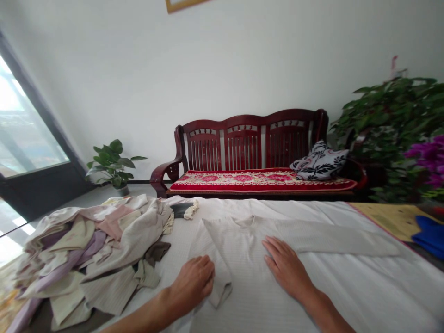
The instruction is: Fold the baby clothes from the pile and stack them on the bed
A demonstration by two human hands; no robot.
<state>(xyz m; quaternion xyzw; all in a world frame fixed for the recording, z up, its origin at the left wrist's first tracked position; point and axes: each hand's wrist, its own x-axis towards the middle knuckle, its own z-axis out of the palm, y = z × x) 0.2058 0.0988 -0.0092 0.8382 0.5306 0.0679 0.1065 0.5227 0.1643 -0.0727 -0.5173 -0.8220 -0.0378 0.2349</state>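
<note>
A pale, thinly striped long-sleeved shirt (249,268) lies spread out in front of me, its neckline at the far end. The sleeve on the right stretches outward, while the one on the left is folded in over the body, its cuff toward me. My left hand (194,283) has its fingers curled at the shirt's left edge beside that folded sleeve; the fingertips are hidden, and it appears to grip the fabric. Flat on the right side of the chest rests my right hand (286,266), fingers stretched out.
Left of the shirt is a large heap of clothes (104,249). A white cloth (381,286) covers the table. At the right edge lies a blue cloth (428,236). Beyond stand a dark red wooden bench (243,143) with a patterned cushion (321,162), and potted plants (113,164).
</note>
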